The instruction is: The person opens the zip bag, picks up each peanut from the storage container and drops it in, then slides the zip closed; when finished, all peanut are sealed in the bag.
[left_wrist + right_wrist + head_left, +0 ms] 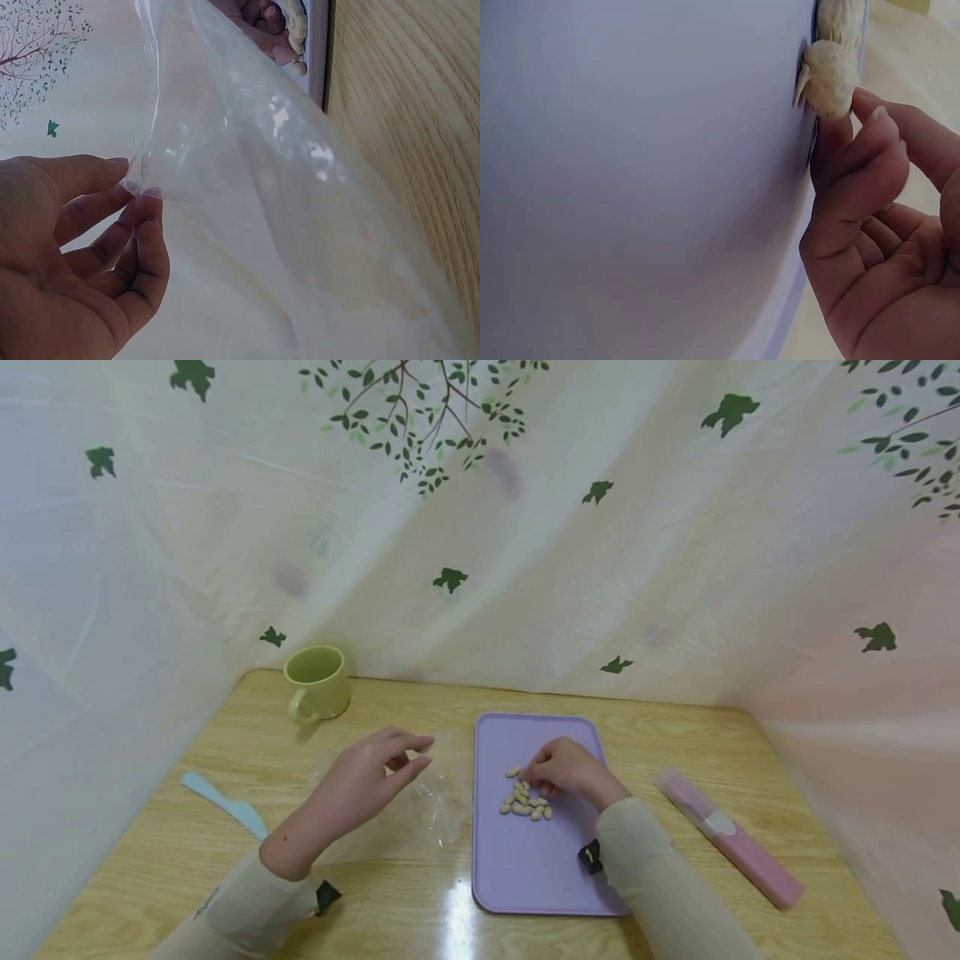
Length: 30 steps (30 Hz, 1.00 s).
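Note:
My left hand (367, 781) pinches the edge of a clear plastic bag (247, 150) between thumb and fingertips. From there the see-through film spreads over the wood, left of a lavender tray (525, 868). Over that tray is my right hand (573, 770), its fingers curled and their tips at the end of a shelled-looking pale peanut (830, 79), which they pinch. Several more peanuts (521, 808) lie in a loose cluster on the tray just below the hand. Part of the pinched peanut is hidden behind the fingertips.
A yellow-green mug (318, 685) stands at the back left of the wooden table (405, 906). At the left lies a light blue plastic knife (225, 804). A long pink box (731, 839) lies right of the tray. Printed cloth (525, 610) hangs around the table.

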Available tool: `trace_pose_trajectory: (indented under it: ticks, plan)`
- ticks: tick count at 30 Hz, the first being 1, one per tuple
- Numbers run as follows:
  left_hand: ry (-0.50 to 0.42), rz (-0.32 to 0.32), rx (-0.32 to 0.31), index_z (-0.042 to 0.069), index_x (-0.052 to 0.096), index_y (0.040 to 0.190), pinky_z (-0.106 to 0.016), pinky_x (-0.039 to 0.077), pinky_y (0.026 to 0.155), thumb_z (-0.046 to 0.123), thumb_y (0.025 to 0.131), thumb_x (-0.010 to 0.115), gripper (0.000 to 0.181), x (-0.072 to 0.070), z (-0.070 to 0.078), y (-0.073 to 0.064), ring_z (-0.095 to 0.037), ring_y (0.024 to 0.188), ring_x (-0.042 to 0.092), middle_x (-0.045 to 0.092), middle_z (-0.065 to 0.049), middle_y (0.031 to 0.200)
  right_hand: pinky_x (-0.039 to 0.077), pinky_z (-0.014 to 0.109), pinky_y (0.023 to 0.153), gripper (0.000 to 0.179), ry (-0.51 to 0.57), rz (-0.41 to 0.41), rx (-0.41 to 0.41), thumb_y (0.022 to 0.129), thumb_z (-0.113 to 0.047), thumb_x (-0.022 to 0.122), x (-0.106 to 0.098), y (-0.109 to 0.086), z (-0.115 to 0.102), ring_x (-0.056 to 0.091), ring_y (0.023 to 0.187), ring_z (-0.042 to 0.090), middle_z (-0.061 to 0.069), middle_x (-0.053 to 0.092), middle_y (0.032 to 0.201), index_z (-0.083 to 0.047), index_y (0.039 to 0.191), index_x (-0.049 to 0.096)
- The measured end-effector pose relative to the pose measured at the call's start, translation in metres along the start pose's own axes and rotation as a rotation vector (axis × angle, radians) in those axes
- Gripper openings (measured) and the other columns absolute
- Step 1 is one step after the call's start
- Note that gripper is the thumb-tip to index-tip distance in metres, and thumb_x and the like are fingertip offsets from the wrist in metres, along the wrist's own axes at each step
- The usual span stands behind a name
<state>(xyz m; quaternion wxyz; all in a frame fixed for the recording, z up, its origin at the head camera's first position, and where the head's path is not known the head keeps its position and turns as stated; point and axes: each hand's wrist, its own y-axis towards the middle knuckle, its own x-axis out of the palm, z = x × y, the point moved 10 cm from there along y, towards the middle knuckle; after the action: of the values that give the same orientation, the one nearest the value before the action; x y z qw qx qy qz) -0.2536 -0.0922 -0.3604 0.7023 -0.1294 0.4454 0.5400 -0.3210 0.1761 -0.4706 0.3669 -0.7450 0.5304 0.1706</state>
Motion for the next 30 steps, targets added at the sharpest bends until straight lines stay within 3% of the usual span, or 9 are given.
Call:
trace_pose_trajectory:
  ticks: [6, 15, 21, 30]
  plan:
    - [0.006, 0.005, 0.009, 0.016, 0.076, 0.132, -0.025, 0.06, 0.077, 0.024, 0.104, 0.072, 0.029, 0.0, 0.001, 0.0, -0.009, 0.092, 0.072, 0.077, 0.0, 0.12, 0.05, 0.024, 0.061, 0.017, -0.029, -0.007, -0.03, 0.094, -0.019, 0.08, 0.004, -0.001, -0.005, 0.063, 0.062, 0.012, 0.002, 0.071, 0.07, -0.007, 0.084, 0.078]
    - [-0.002, -0.006, -0.01, 0.015, 0.076, 0.132, -0.033, 0.063, 0.078, 0.024, 0.104, 0.072, 0.029, 0.001, 0.0, -0.001, -0.009, 0.092, 0.071, 0.077, -0.001, 0.121, 0.053, 0.025, 0.061, 0.016, -0.003, -0.002, -0.009, 0.095, -0.017, 0.078, 0.006, -0.004, -0.003, 0.065, 0.064, 0.013, 0.004, 0.072, 0.073, -0.006, 0.083, 0.076]
    - [0.007, -0.003, -0.013, 0.015, 0.076, 0.132, -0.027, 0.06, 0.077, 0.024, 0.105, 0.072, 0.03, 0.0, 0.001, -0.001, -0.009, 0.092, 0.071, 0.077, -0.001, 0.12, 0.058, 0.027, 0.064, 0.013, 0.067, 0.025, -0.037, 0.096, -0.016, 0.076, -0.004, -0.01, -0.003, 0.069, 0.068, 0.015, 0.007, 0.075, 0.077, -0.004, 0.091, 0.078]
    - [0.01, 0.002, -0.005, 0.014, 0.076, 0.132, -0.024, 0.058, 0.075, 0.023, 0.104, 0.072, 0.03, -0.001, 0.004, 0.0, -0.01, 0.092, 0.072, 0.077, -0.001, 0.118, 0.063, 0.033, 0.072, 0.021, 0.171, 0.062, -0.129, 0.101, -0.025, 0.075, -0.022, -0.033, -0.031, 0.07, 0.073, 0.015, 0.014, 0.078, 0.093, -0.004, 0.103, 0.079]
